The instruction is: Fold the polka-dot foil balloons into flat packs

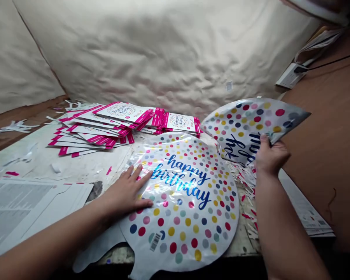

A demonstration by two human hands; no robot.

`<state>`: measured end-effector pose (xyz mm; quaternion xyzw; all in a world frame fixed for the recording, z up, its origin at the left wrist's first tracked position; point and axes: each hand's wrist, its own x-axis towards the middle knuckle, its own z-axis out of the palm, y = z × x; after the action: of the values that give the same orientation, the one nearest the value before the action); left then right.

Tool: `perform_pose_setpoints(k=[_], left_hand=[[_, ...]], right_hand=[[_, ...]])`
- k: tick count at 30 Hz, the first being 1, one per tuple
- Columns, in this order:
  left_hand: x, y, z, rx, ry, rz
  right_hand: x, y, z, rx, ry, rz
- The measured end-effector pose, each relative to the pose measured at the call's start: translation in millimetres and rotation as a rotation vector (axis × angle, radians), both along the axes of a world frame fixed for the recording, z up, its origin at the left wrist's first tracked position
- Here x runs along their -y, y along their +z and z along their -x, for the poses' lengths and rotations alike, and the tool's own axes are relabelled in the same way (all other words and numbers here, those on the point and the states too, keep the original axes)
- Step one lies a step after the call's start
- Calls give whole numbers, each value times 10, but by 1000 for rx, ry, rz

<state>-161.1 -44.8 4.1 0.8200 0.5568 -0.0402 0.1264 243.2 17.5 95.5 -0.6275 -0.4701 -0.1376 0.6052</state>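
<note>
On cluttered table (116, 167), hands (131, 188), polka-dot balloons (192, 229), folded one's lettering partly hidden

Glossy plastic-looking balloon (189, 225); matt, wrinkled backdrop (163, 54).

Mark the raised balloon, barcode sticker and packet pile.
Raised balloon (248, 125): head view, middle of its dotted face.
Barcode sticker (155, 242): head view, middle of its bars.
Packet pile (123, 112): head view, white front of a top packet.

left forearm (61, 229) ran past my view's edge, right hand (270, 154) hid some lettering (234, 147) on the folded balloon (251, 112), barcode (155, 242) was too small for me to read, lower cards (83, 149) lay partly covered, printed sheet (32, 217) was cut off at left
</note>
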Motion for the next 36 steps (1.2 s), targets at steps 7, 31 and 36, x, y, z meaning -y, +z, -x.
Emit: perform_pose_setpoints(k=[7,31,36], left_hand=[[-290,309,205,397,199,42],[-1109,38,-155,236,-55,-390],[-737,331,-282,265,-30,-639]], right_hand=[[996,-424,542,605,735,37],[1139,-1229,472,616,1194,506],[1155,-1202,582,692,1154,494]])
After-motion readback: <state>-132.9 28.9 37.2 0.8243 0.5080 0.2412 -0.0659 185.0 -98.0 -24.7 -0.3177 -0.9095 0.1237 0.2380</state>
